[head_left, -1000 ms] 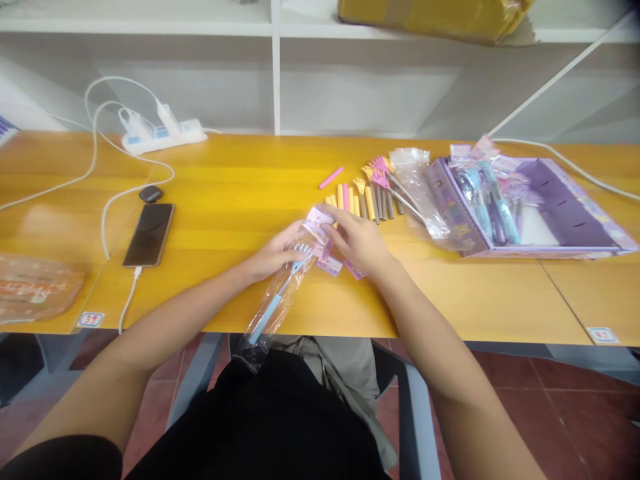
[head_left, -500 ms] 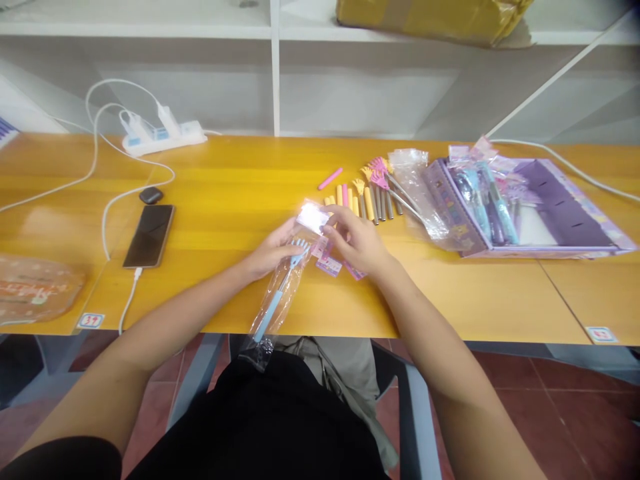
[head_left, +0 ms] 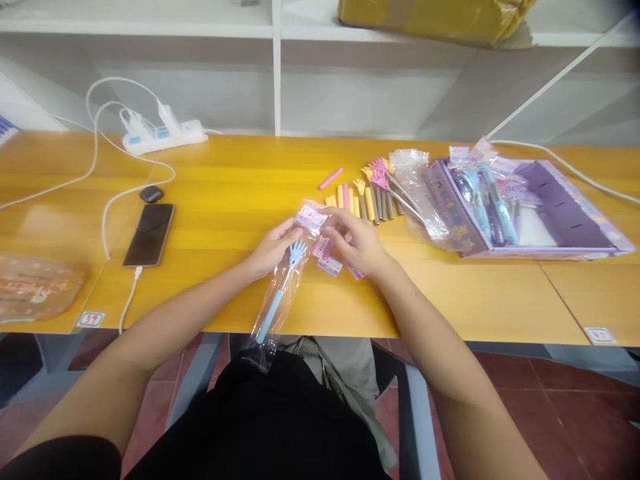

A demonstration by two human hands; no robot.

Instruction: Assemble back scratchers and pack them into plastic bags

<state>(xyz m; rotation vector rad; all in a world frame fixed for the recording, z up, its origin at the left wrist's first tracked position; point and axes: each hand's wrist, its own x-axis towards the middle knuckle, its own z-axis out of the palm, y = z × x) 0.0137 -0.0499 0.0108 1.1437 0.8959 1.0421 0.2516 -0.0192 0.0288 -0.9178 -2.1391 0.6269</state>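
Observation:
A blue back scratcher [head_left: 272, 315] with a hand-shaped head lies inside a clear plastic bag [head_left: 289, 293], its handle end reaching over the table's front edge. At the bag's upper end is a purple-and-white header card [head_left: 310, 218]. My left hand [head_left: 273, 250] grips the bag's left side with thumb and fingers, just beside the scratcher's head. From the right, my right hand [head_left: 353, 239] pinches the bag at the card's edge; its fingertips are partly hidden. Several more printed cards [head_left: 329, 266] lie on the table under and beside my right hand.
Yellow and pink back scratchers with loose handle sleeves [head_left: 370, 200] lie beyond my right hand, beside empty clear bags [head_left: 425, 193]. A purple box [head_left: 565, 200] holds bagged blue and purple ones. A phone [head_left: 149, 235], cable and power strip [head_left: 165, 138] are on the left.
My left thumb has moved up off the scratcher's head, which now shows fully. The header card has tilted, so its glare is gone and its print shows.

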